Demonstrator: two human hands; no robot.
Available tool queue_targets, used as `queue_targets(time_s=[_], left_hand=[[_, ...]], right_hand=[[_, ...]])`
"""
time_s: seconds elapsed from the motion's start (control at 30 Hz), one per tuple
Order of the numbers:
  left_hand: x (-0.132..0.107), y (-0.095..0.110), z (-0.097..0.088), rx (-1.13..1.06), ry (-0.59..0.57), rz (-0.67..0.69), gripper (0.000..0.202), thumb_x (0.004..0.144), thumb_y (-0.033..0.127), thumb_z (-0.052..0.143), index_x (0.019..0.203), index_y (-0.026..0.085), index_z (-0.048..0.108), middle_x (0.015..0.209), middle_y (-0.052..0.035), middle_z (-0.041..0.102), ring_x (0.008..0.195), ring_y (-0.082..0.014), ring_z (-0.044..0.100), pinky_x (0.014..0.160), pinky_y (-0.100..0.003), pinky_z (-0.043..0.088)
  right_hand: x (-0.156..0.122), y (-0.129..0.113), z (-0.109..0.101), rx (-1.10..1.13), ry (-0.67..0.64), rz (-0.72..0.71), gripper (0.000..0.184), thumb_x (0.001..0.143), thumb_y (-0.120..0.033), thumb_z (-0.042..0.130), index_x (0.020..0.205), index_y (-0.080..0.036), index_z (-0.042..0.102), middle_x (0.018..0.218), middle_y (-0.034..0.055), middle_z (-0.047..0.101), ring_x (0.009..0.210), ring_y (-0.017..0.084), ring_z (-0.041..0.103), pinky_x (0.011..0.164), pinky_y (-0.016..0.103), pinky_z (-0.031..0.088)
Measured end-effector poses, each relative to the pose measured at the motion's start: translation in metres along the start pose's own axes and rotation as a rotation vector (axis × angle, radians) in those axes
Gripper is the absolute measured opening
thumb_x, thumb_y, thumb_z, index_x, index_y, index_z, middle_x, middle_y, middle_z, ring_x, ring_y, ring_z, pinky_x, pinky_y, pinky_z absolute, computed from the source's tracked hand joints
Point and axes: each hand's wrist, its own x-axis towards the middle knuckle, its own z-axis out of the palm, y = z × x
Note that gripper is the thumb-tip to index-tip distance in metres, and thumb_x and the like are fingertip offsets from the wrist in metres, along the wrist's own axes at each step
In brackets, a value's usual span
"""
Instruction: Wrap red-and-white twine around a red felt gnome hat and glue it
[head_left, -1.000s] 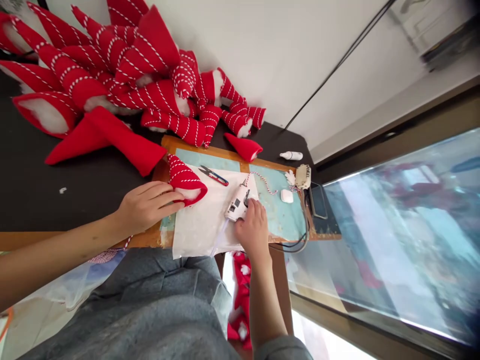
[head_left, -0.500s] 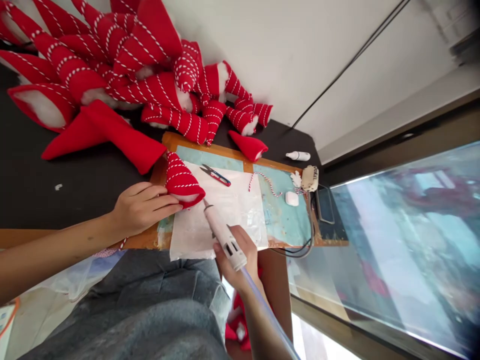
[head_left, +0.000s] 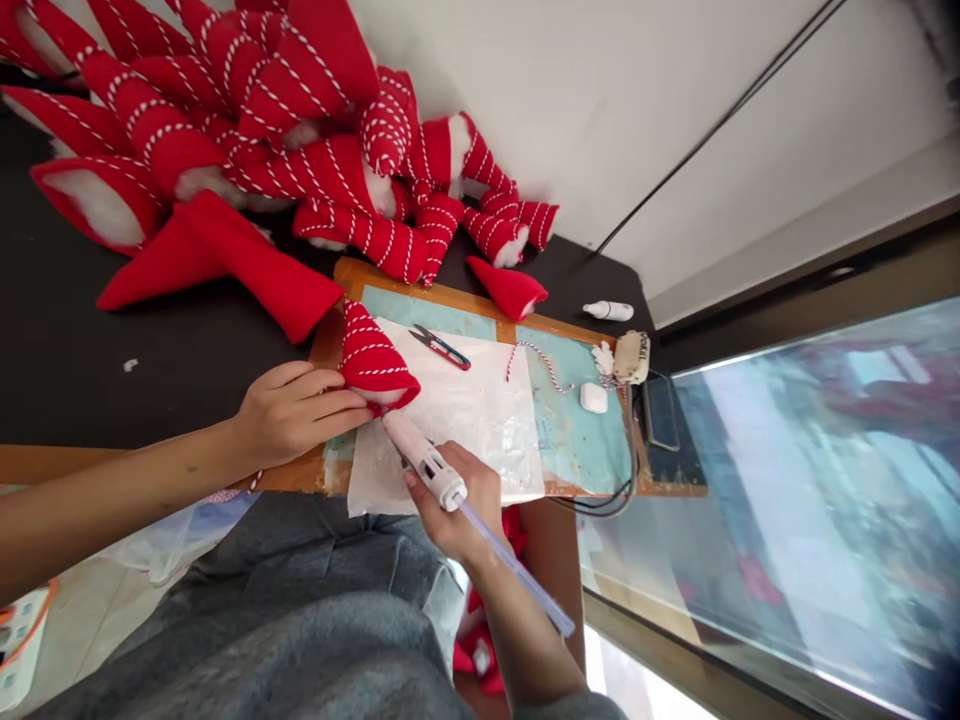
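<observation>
My left hand grips the lower left side of a small red felt cone wound with red-and-white cord; white stuffing shows at its open end. In my right hand is a white hot glue gun, a long clear glue stick sticking out of its back. The gun's nozzle is at the cone's lower rim, close to my left fingertips; whether it touches is hard to see. Under the cone and gun lies a white plastic sheet, with thread snips on it.
Stuffed red cones with striped cord are heaped at the back left. A plain red cone, a cord piece, a white case, a white bottle and a phone lie to the right, near a glass pane.
The glue gun has moved left, its nozzle going from the cone's right tip to the lower rim near my left fingers. My left hand keeps its hold; the view has shifted slightly.
</observation>
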Motion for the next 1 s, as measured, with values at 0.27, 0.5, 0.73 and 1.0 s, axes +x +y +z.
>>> queue_targets(time_s=[0.27, 0.5, 0.73, 1.0], left_hand=[[0.000, -0.005, 0.003, 0.029, 0.008, 0.036, 0.020, 0.104, 0.008, 0.068, 0.106, 0.025, 0.078, 0.096, 0.0042, 0.087, 0.095, -0.0194, 0.068, 0.084, -0.035, 0.048], [-0.001, -0.005, 0.007, 0.024, 0.021, 0.034, 0.019, 0.104, 0.007, 0.068, 0.106, 0.025, 0.076, 0.095, 0.0045, 0.087, 0.093, -0.0202, 0.067, 0.083, -0.036, 0.048], [0.000, -0.005, 0.006, 0.048, 0.039, 0.027, 0.017, 0.105, 0.011, 0.070, 0.102, 0.027, 0.076, 0.094, 0.0078, 0.086, 0.092, -0.0181, 0.067, 0.084, -0.034, 0.048], [-0.001, 0.000, 0.003, -0.048, 0.056, -0.101, 0.023, 0.104, 0.007, 0.067, 0.106, 0.026, 0.078, 0.100, 0.0034, 0.087, 0.097, -0.0203, 0.068, 0.086, -0.037, 0.048]], right_hand=[[-0.003, -0.007, -0.021, 0.029, -0.072, 0.050, 0.037, 0.100, -0.047, 0.057, 0.072, -0.023, 0.053, 0.068, -0.0010, 0.057, 0.057, 0.013, 0.055, 0.054, 0.026, 0.032], [-0.002, 0.014, -0.044, -0.095, -0.061, -0.012, 0.027, 0.102, -0.040, 0.059, 0.081, -0.024, 0.056, 0.078, 0.0022, 0.063, 0.068, 0.018, 0.062, 0.060, 0.029, 0.042], [0.036, 0.079, -0.059, -0.665, -0.045, -0.005, 0.022, 0.089, -0.006, 0.058, 0.108, -0.015, 0.064, 0.108, 0.0174, 0.069, 0.101, 0.034, 0.062, 0.087, 0.044, 0.054], [0.042, 0.052, -0.071, -0.688, 0.037, -0.129, 0.038, 0.099, -0.018, 0.067, 0.136, -0.012, 0.062, 0.134, 0.0235, 0.068, 0.123, 0.038, 0.062, 0.100, 0.051, 0.054]])
